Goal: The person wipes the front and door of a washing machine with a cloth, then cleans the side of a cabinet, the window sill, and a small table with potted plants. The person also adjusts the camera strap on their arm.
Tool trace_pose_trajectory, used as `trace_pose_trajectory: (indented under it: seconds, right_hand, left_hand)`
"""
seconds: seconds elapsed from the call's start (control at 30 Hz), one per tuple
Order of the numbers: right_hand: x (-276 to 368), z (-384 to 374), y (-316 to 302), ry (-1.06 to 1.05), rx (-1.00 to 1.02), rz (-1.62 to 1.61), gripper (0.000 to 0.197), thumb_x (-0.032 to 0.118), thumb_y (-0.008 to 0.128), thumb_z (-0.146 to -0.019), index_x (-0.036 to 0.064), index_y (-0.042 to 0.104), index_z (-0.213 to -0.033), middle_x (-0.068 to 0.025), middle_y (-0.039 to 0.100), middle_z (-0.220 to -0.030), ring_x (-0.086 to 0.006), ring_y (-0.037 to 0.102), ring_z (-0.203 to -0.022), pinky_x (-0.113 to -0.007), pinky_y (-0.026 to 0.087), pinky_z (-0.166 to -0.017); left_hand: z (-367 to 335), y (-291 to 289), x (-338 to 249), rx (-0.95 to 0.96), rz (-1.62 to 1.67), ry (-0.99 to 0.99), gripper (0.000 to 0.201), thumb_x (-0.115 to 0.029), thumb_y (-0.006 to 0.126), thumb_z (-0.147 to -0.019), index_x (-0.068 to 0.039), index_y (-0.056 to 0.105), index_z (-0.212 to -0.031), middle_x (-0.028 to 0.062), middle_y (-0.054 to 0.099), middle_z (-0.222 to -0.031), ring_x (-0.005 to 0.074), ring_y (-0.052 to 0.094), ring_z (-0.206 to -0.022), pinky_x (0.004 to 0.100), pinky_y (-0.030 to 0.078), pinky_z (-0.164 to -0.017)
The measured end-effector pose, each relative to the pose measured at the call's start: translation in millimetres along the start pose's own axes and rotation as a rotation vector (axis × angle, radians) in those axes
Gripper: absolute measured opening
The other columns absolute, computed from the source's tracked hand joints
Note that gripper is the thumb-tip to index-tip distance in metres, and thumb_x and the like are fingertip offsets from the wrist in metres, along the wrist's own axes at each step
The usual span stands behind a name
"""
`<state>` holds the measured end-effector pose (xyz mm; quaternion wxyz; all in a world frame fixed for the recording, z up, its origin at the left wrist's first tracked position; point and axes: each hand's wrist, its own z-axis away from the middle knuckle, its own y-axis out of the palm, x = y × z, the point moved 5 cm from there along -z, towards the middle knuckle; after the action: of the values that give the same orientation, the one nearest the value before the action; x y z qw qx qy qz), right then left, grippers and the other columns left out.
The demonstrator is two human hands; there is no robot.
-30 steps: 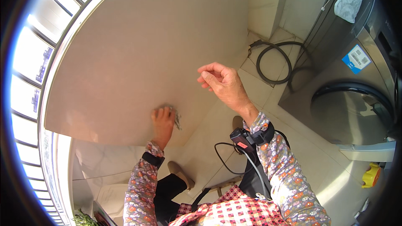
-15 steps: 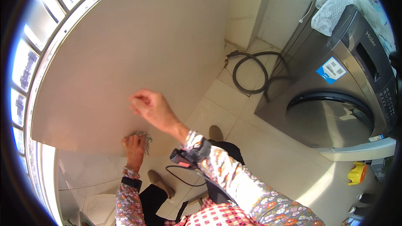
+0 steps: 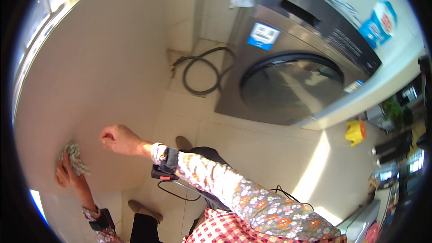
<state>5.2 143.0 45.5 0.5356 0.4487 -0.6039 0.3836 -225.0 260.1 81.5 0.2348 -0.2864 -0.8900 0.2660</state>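
My left hand [image 3: 68, 175] presses a crumpled grey-white patterned cloth [image 3: 75, 158] against a broad beige panel [image 3: 94, 72], its fingers bent over the cloth's edge. To the right of it, my right hand [image 3: 120, 139] hovers in front of the same panel. Its fingers are curled in, with nothing showing in them. Both forearms wear flowered sleeves, with a black band at each wrist.
A dark washing machine [image 3: 292, 85] with a round door stands at the right. Beside it, a grey hose [image 3: 198, 92] lies coiled on the tiled floor [image 3: 252, 153]. A yellow stool [image 3: 355, 132] and a blue detergent bag [image 3: 380, 24] are farther right.
The view has swung right, so the washing machine sits nearer the middle. My left hand and the cloth are farther from my right hand, which remains curled.
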Motion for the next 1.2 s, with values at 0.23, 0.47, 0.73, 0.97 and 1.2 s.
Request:
trace_pose_trajectory:
  seconds: [0.23, 0.47, 0.73, 0.97, 1.2]
  right_hand:
    - [44.0, 51.0, -28.1, -0.003, -0.090, -0.047, 0.021, 0.015, 0.056, -0.094, -0.0036, 0.064, -0.101, -0.0090, 0.069, -0.085, -0.0135, 0.065, -0.075, -0.029, 0.055, -0.068]
    - [145.1, 133.6, -111.3, -0.159, -0.235, -0.085, 0.020, 0.015, 0.058, -0.097, 0.0022, 0.062, -0.112, -0.0062, 0.069, -0.090, -0.0104, 0.065, -0.077, -0.023, 0.052, -0.063]
    - [178.9, 417.8, -337.9, -0.190, -1.085, 0.204, 0.043, 0.019, 0.062, -0.096, -0.0009, 0.050, -0.132, -0.0115, 0.071, -0.098, -0.0128, 0.068, -0.078, -0.024, 0.055, -0.066]
    - [151.1, 701.6, -424.7, 0.110, -2.078, 0.254, 0.071, 0.011, 0.058, -0.094, 0.0090, 0.020, -0.153, -0.0095, 0.071, -0.097, -0.0162, 0.066, -0.075, -0.027, 0.050, -0.060]
    - [161.8, 727.3, -425.1, 0.145, -2.126, 0.449, 0.078, 0.007, 0.055, -0.092, 0.0097, 0.010, -0.155, -0.0156, 0.071, -0.096, -0.0211, 0.070, -0.072, -0.031, 0.052, -0.057]
  left_hand:
    - [48.1, 34.6, 13.2, 0.208, 0.085, 0.163, 0.047, -0.008, 0.063, -0.080, -0.014, 0.058, -0.127, 0.0099, 0.055, -0.107, 0.0278, 0.054, -0.105, 0.0462, 0.037, -0.096]
    - [107.8, 7.0, 47.5, 0.414, 0.230, 0.089, 0.031, 0.000, 0.061, -0.074, -0.004, 0.064, -0.104, 0.0153, 0.053, -0.099, 0.0351, 0.054, -0.098, 0.0461, 0.037, -0.093]
    - [162.9, -81.7, 46.0, 1.122, 0.419, -0.245, 0.029, -0.004, 0.060, -0.079, -0.001, 0.063, -0.108, 0.0151, 0.060, -0.104, 0.0309, 0.059, -0.100, 0.0435, 0.042, -0.091]
    - [173.0, -151.1, 14.0, 1.225, 0.763, -0.359, 0.032, -0.012, 0.059, -0.083, -0.001, 0.060, -0.113, 0.0149, 0.060, -0.109, 0.0294, 0.059, -0.104, 0.0422, 0.043, -0.094]
    - [173.0, -182.7, -10.4, 1.250, 1.068, -0.466, 0.036, -0.020, 0.058, -0.087, 0.000, 0.058, -0.118, 0.0148, 0.060, -0.114, 0.0280, 0.058, -0.109, 0.0410, 0.043, -0.096]
